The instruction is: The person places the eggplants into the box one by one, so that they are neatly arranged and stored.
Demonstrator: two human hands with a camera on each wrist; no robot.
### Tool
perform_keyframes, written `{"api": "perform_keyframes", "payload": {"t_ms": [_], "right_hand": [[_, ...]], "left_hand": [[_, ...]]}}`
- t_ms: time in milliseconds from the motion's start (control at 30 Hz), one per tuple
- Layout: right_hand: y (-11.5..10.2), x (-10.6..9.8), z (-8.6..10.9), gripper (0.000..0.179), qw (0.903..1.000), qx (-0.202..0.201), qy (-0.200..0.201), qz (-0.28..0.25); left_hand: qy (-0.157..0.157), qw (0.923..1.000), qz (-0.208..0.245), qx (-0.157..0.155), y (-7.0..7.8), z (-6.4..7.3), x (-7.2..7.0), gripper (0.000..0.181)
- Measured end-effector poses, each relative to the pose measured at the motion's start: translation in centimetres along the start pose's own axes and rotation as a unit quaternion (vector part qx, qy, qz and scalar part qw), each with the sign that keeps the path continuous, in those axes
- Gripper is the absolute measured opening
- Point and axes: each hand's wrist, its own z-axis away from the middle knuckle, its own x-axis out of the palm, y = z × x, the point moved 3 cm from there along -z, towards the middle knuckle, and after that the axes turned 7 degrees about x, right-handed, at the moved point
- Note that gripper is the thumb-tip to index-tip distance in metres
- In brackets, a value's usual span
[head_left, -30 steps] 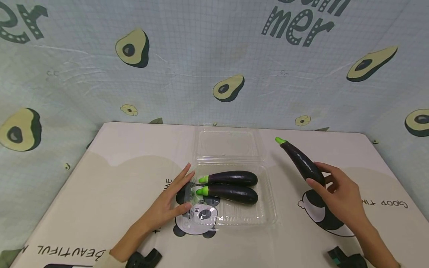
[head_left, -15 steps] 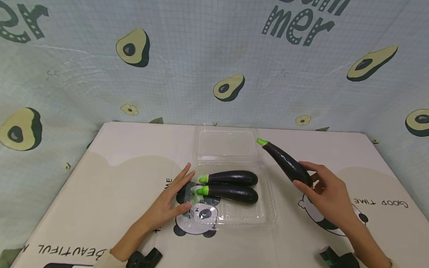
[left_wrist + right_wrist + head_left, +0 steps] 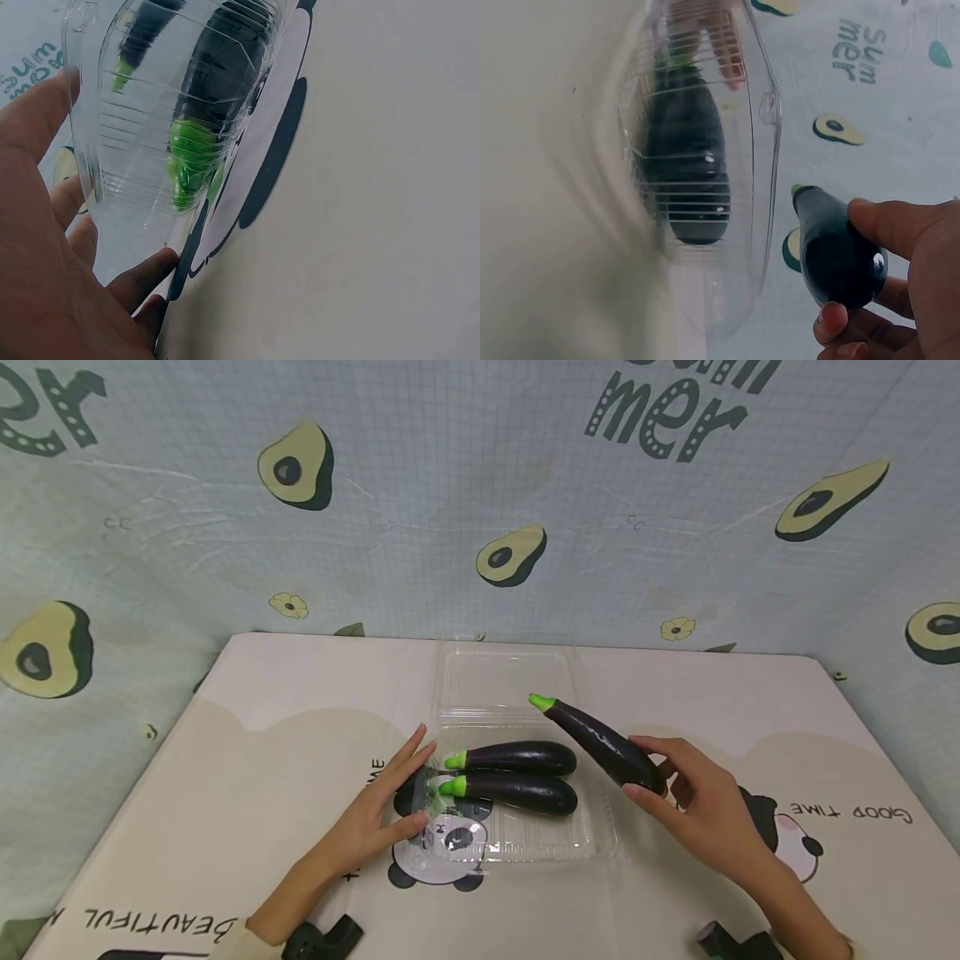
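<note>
Resting at the left wall of the clear container [image 3: 532,843], the left grip [image 3: 375,818] is spread, with nothing grasped. Inside, a far eggplant [image 3: 521,757] and a near eggplant [image 3: 521,793] are laid side by side, stems left. Near the right rim, a raised third eggplant [image 3: 603,745] is pinched at its thick end by the right grip [image 3: 705,806]. Smooth and caught only there, it could be dropped; if brought in too low, it could be knocked against the laid pair.

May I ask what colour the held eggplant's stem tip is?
The stem tip is bright green, clearest in the head view.
</note>
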Motion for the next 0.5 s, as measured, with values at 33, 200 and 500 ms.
{"api": "perform_keyframes", "payload": {"t_ms": [33, 200, 500], "right_hand": [[-0.1, 0.1, 0.0, 0.059, 1.0000, 0.002, -0.005, -0.001], [-0.5, 0.6, 0.0, 0.059, 0.9995, 0.004, -0.032, -0.003], [-1.3, 1.4, 0.0, 0.058, 0.9963, -0.045, -0.067, -0.031]], "left_hand": [[0.000, 1.0000, 0.000, 0.000, 0.0, 0.0, 0.0, 0.073], [-0.001, 1.0000, 0.001, 0.002, 0.0, 0.0, 0.0, 0.073], [-0.001, 1.0000, -0.001, 0.003, 0.1, 0.0, 0.0, 0.074]]}}
